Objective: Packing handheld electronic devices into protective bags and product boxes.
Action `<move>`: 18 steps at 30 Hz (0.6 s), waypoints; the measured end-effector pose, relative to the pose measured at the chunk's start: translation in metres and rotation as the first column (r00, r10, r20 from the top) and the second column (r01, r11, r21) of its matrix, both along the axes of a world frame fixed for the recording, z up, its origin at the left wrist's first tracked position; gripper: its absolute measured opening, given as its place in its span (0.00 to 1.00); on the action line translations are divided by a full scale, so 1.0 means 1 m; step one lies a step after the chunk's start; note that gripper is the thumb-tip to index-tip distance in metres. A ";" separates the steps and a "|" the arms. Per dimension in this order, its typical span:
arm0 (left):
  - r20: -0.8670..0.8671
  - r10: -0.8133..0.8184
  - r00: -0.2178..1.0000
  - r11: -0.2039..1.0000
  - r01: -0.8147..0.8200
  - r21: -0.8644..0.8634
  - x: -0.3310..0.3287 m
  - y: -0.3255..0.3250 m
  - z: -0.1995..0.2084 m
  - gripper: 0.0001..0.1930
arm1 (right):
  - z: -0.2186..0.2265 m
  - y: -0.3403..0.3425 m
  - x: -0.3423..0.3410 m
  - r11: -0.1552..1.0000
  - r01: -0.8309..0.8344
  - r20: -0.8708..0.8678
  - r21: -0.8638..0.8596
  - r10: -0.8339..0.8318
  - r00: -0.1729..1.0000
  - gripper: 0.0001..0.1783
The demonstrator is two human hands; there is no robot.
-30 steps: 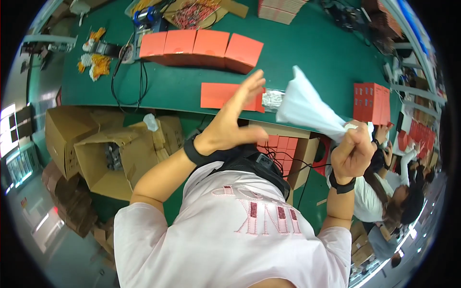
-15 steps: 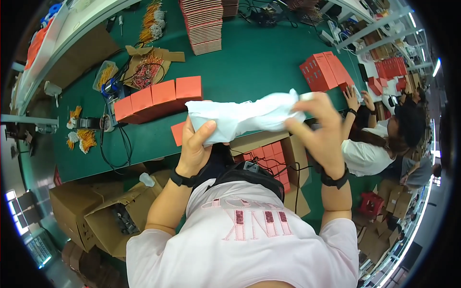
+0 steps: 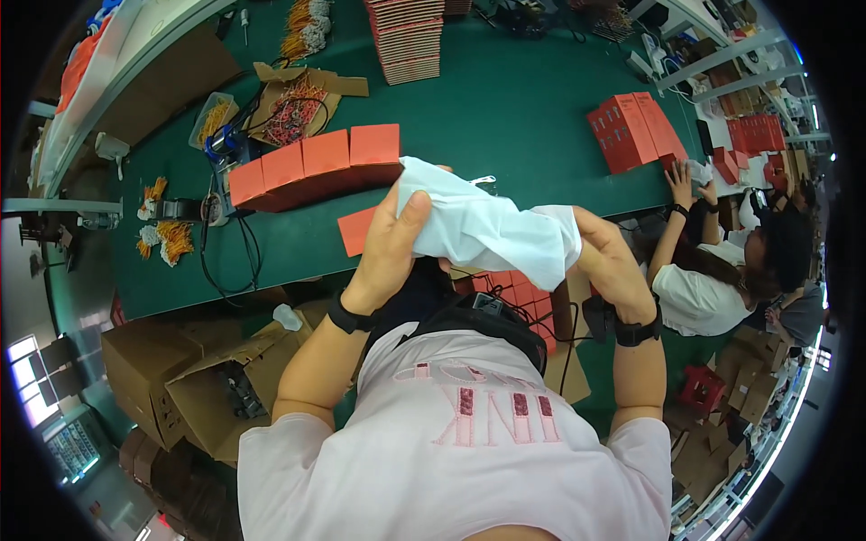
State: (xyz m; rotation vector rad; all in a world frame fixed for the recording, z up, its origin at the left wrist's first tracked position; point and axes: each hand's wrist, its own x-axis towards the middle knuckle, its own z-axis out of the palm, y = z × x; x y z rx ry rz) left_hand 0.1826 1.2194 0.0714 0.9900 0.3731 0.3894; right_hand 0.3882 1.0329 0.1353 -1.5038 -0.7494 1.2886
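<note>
A soft, pale white pouch [image 3: 492, 225] is held up over the near edge of the bench, creased and slanting down to the right. Wrapped round its left end is my left hand [image 3: 397, 239], the thumb lying across the front. At the wider right end, my right hand [image 3: 615, 263] reaches up to the pouch; its fingers are hidden by the cloth, inside or behind it. What the pouch contains, if anything, is covered. Just beyond it a small shiny metal piece [image 3: 484, 182] shows, its kind unclear. A flat red piece [image 3: 356, 231] lies left of my left hand.
Red boxes [image 3: 327, 155] stand in a row on the green bench [image 3: 505, 108]. Behind are a tall stack [image 3: 403, 41] and cables [image 3: 239, 261]. Below lie open cartons [image 3: 203, 397] and a carton of red boxes [image 3: 523, 290]. A co-worker [image 3: 699, 293] works at right.
My right hand has come down from above the pouch's right end to beside it, fingers now hidden. That end has dropped and spread wider. My left hand keeps its hold.
</note>
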 end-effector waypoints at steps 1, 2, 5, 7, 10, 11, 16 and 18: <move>-0.004 0.006 1.000 1.000 -0.006 -0.001 0.000 0.002 0.001 0.33 | -0.001 0.001 -0.002 1.000 0.008 -0.103 -0.018 -0.010 0.995 0.24; -0.019 -0.014 1.000 0.995 0.016 0.102 0.003 0.000 0.004 0.34 | -0.004 0.002 -0.005 1.000 0.007 -0.106 -0.021 -0.009 0.994 0.24; -0.016 -0.016 1.000 0.990 0.018 0.137 0.010 -0.012 0.020 0.29 | -0.018 0.014 -0.024 0.987 -0.156 -0.187 0.027 0.159 0.969 0.34; -0.047 0.149 0.988 0.946 -0.128 0.297 0.011 -0.010 0.023 0.24 | -0.012 0.018 -0.029 0.988 -0.139 -0.113 0.060 0.145 0.983 0.36; -0.062 0.463 0.884 0.788 -0.378 0.485 0.001 0.009 0.005 0.21 | 0.008 0.016 -0.028 0.986 -0.166 0.166 -0.010 0.166 0.972 0.36; -0.009 0.566 0.824 0.766 -0.522 0.375 0.004 0.010 0.011 0.20 | 0.017 0.015 -0.027 0.975 -0.184 0.363 -0.122 0.216 0.906 0.36; -0.020 0.586 0.810 0.783 -0.573 -0.242 0.009 0.024 -0.008 0.28 | 0.028 0.024 -0.049 0.997 -0.030 0.687 0.071 -0.026 0.726 0.29; 0.027 0.473 0.881 0.567 -0.280 -0.775 0.009 0.011 -0.005 0.44 | 0.026 0.027 -0.053 0.985 -0.062 0.824 0.164 -0.102 0.558 0.24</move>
